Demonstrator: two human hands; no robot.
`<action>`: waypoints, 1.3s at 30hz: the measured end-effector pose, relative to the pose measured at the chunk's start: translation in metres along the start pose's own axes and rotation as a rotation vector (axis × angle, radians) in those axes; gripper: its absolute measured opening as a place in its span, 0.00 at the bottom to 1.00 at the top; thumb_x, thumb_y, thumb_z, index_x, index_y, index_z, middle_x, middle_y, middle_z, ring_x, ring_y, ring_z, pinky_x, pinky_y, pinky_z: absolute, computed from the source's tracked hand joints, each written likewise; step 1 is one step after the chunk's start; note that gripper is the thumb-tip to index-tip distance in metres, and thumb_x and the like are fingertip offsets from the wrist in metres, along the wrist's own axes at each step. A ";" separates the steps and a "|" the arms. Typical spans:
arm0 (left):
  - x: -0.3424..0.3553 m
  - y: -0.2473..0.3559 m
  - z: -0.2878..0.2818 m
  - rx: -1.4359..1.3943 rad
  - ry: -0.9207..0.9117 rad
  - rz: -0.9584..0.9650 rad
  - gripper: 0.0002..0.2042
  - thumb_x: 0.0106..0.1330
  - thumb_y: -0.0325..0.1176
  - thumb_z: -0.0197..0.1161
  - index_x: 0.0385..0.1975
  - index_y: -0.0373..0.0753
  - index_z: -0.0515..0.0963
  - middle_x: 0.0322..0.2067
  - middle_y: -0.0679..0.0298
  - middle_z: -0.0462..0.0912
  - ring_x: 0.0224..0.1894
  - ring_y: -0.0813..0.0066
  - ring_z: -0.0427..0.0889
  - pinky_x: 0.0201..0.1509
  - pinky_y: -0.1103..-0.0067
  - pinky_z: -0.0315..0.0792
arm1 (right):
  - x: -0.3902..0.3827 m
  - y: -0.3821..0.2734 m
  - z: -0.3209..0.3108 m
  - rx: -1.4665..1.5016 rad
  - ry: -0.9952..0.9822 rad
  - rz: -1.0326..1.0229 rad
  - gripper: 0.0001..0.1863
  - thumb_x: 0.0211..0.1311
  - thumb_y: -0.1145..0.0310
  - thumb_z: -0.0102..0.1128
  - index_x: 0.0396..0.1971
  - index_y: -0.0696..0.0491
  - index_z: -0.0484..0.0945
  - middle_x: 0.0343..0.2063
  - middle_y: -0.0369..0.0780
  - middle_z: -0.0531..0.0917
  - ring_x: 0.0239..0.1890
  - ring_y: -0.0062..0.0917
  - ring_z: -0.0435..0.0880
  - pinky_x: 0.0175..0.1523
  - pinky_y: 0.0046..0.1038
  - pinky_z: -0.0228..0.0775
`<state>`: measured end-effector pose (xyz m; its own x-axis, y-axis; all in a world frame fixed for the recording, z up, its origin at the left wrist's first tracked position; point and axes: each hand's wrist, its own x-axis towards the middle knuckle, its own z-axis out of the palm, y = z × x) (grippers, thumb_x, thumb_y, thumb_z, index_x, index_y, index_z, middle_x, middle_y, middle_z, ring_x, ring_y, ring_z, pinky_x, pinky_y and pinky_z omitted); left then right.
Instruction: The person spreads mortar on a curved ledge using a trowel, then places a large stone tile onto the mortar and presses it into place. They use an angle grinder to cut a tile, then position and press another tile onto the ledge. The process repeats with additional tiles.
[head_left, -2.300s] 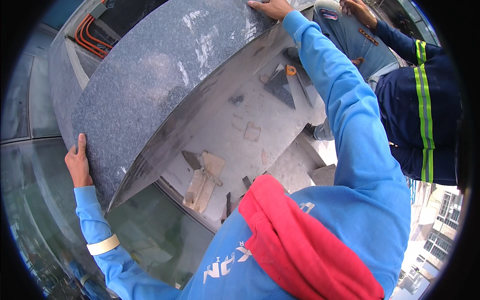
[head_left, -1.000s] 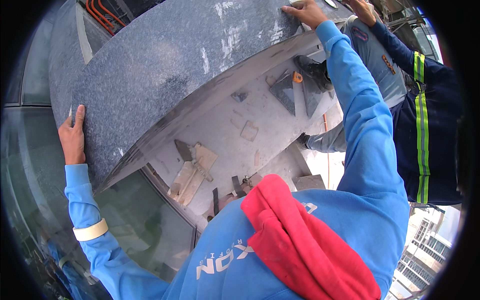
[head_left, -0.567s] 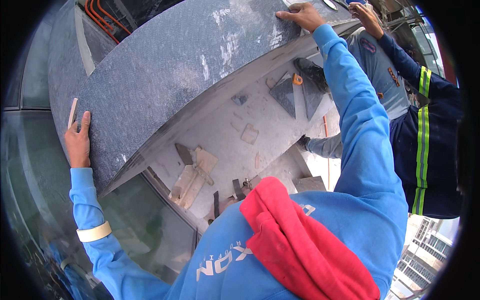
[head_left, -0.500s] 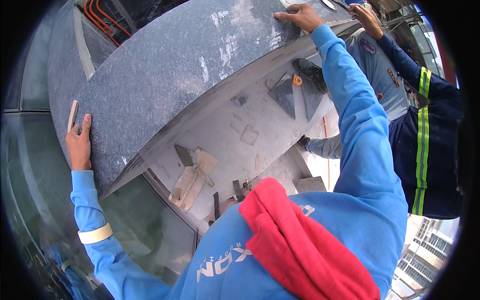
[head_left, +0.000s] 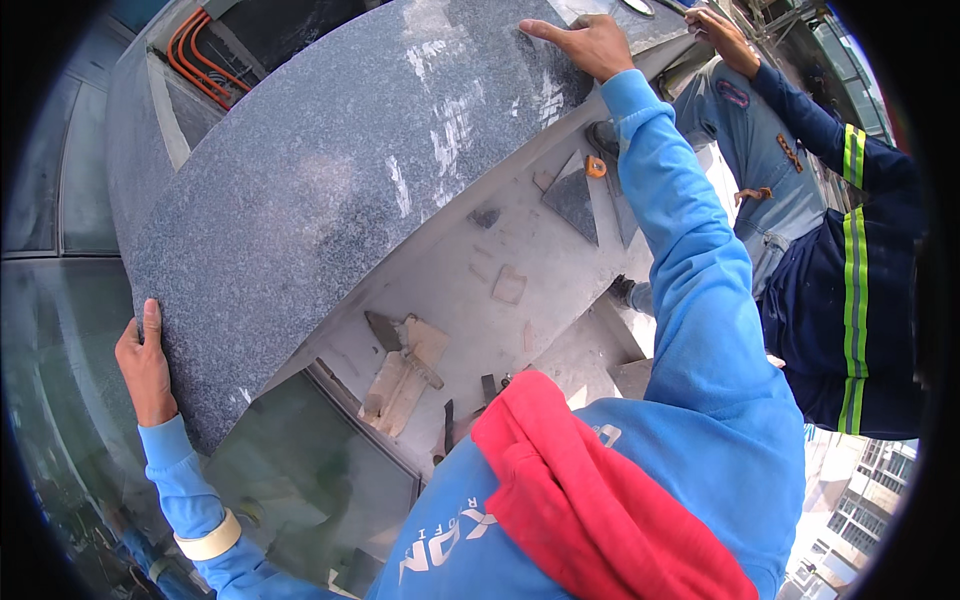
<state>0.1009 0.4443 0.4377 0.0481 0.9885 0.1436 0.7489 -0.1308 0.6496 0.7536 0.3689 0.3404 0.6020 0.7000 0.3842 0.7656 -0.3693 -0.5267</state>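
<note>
A large curved slab (head_left: 290, 200), dark grey and speckled with white scuffs, fills the upper left. My left hand (head_left: 148, 365) grips its left edge, thumb along the top and fingers curled out of sight beyond the rim. At the slab's far right end lies my right hand (head_left: 590, 45), thumb stretched out to the left over the surface. Its other fingers are bent and partly hidden, and I see nothing held in them. A pale band (head_left: 208, 536) circles my left sleeve. Past my right arm is a co-worker's hand (head_left: 725, 42), near the slab's far end.
A co-worker in a navy top (head_left: 810, 310) with reflective stripes stands at the right. On the ledge below lie broken pale pieces (head_left: 405, 370), dark offcuts (head_left: 572, 205) and an orange tape measure (head_left: 595, 167). Orange tubes (head_left: 195, 60) run behind the slab; glass (head_left: 310, 470) lies below left.
My left hand has moved nearer along the slab's left edge. The pale strip that stood beside its fingers no longer shows. My right hand stays at the far end; the whole view has shifted slightly.
</note>
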 end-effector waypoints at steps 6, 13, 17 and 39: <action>-0.128 0.030 -0.029 -0.013 -0.044 -0.001 0.24 0.77 0.49 0.60 0.35 0.27 0.76 0.32 0.62 0.80 0.35 0.75 0.70 0.44 0.73 0.68 | -0.095 0.005 -0.078 0.042 -0.066 0.031 0.44 0.39 0.25 0.74 0.19 0.62 0.84 0.22 0.45 0.84 0.27 0.30 0.86 0.36 0.32 0.76; -0.246 0.025 -0.010 0.112 -0.139 -0.154 0.21 0.75 0.42 0.63 0.42 0.22 0.76 0.38 0.56 0.80 0.41 0.72 0.73 0.50 0.72 0.69 | -0.265 0.075 -0.069 -0.043 -0.071 0.348 0.47 0.39 0.27 0.76 0.17 0.66 0.77 0.22 0.47 0.79 0.25 0.34 0.78 0.34 0.38 0.71; -0.268 0.000 0.021 0.141 -0.297 -0.166 0.19 0.73 0.40 0.64 0.32 0.24 0.75 0.27 0.58 0.78 0.34 0.74 0.70 0.40 0.71 0.68 | -0.333 0.115 -0.042 -0.137 -0.224 0.547 0.45 0.38 0.27 0.76 0.21 0.64 0.79 0.29 0.49 0.80 0.33 0.36 0.83 0.40 0.40 0.73; -0.331 -0.260 0.279 0.325 -0.434 -0.417 0.32 0.65 0.57 0.68 0.49 0.26 0.81 0.35 0.38 0.86 0.42 0.40 0.86 0.48 0.58 0.77 | -0.382 0.256 0.148 -0.368 -0.643 0.530 0.56 0.40 0.24 0.72 0.48 0.70 0.81 0.47 0.60 0.84 0.53 0.49 0.84 0.59 0.41 0.75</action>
<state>0.0743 0.1723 0.0132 -0.0778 0.9013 -0.4261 0.9195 0.2301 0.3189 0.6862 0.0976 -0.0528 0.7374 0.5481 -0.3946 0.5154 -0.8343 -0.1957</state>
